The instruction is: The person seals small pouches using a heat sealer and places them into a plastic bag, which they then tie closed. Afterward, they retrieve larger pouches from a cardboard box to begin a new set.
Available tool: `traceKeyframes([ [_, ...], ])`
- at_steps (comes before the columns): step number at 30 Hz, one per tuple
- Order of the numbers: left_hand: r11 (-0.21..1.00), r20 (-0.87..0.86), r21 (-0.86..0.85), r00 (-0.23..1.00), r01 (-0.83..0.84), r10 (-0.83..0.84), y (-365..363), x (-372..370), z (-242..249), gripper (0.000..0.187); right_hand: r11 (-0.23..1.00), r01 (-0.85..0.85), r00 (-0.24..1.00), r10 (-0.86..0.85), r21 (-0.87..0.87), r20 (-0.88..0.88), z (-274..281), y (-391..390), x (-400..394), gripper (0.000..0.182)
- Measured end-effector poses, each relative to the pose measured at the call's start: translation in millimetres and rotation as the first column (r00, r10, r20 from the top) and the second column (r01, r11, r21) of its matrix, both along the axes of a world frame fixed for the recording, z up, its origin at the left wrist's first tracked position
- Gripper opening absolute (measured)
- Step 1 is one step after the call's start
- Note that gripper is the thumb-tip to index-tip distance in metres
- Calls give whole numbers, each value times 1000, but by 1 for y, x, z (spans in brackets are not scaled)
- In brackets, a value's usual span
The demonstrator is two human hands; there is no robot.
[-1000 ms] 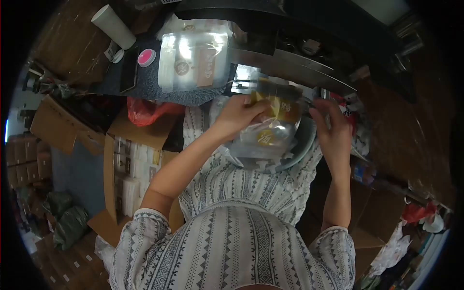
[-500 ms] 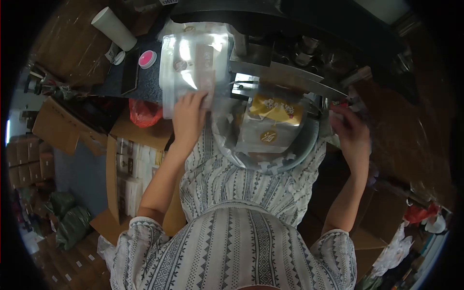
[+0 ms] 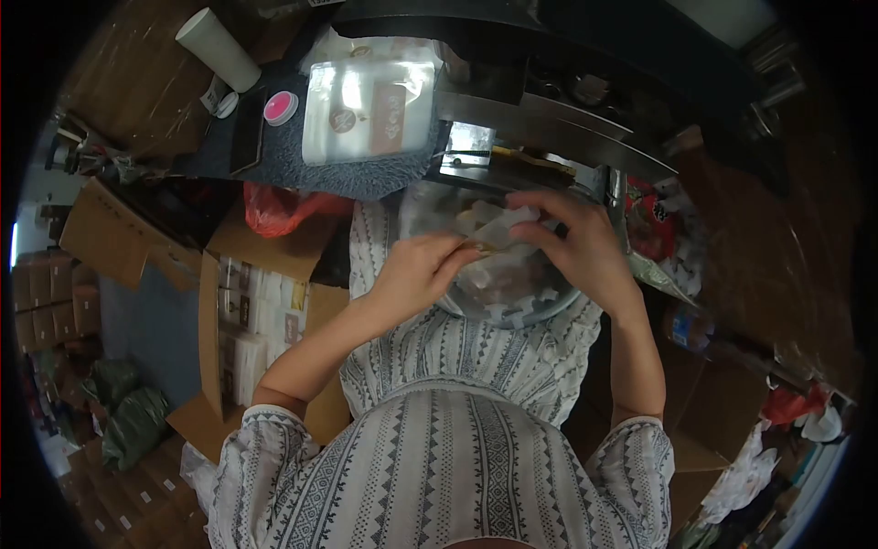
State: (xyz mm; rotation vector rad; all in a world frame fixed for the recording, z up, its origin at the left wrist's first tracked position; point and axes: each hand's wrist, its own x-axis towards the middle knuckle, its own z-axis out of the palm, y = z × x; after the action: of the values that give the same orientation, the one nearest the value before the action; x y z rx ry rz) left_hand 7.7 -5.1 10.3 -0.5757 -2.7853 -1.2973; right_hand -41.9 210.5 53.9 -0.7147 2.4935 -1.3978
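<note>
Both hands meet over a round basin (image 3: 560,313) on my lap, which has clear plastic scraps in it. Thumb and fingers of my left hand (image 3: 413,273) pinch the near edge of a translucent plastic bag (image 3: 498,229), seen nearly edge-on. My right hand (image 3: 585,245) has its thumb and fingertips closed on the bag's other side; the exact grip is blurred. Behind them, a dark machine (image 3: 585,123) with a metal bar spans the work surface. To its left lies a stack of clear printed bags (image 3: 366,119), touched by neither hand.
On the blue-grey table cover (image 3: 370,176) are a pink-topped round tin (image 3: 280,108) and a white cup (image 3: 218,50). An open carton (image 3: 212,339) of packets stands at my left, near a red plastic bag (image 3: 270,210). Red packaging (image 3: 651,220) lies at the right.
My left hand has left the bag stack and moved right over the basin. My right hand has come in from the right. The yellow-printed bag no longer lies flat across the basin.
</note>
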Motion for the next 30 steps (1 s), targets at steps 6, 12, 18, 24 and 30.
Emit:
traceKeyframes([
  [6, 846, 684, 397, 730, -356, -14, 35, -51, -9, 25, 936, 349, 932, -344, 34, -111, 3, 36, 8, 30],
  [12, 724, 709, 516, 703, -458, -61, 37, -60, -21, 31, 470, 756, 648, -438, 456, -623, -42, 107, -8, 28],
  [18, 812, -469, -246, 798, -529, 378, -45, -79, -50, 53, 459, 641, 755, -520, 614, -399, -62, 121, -11, 29],
  [24, 823, -424, -398, 877, -405, 226, -59, -33, -56, 59, 514, 748, 662, -530, 420, -531, -41, 109, -8, 30],
  [30, 816, -458, -364, 849, -449, 264, -63, -33, -55, 58, 559, 604, 781, -556, 568, -285, -45, 110, -15, 31],
])
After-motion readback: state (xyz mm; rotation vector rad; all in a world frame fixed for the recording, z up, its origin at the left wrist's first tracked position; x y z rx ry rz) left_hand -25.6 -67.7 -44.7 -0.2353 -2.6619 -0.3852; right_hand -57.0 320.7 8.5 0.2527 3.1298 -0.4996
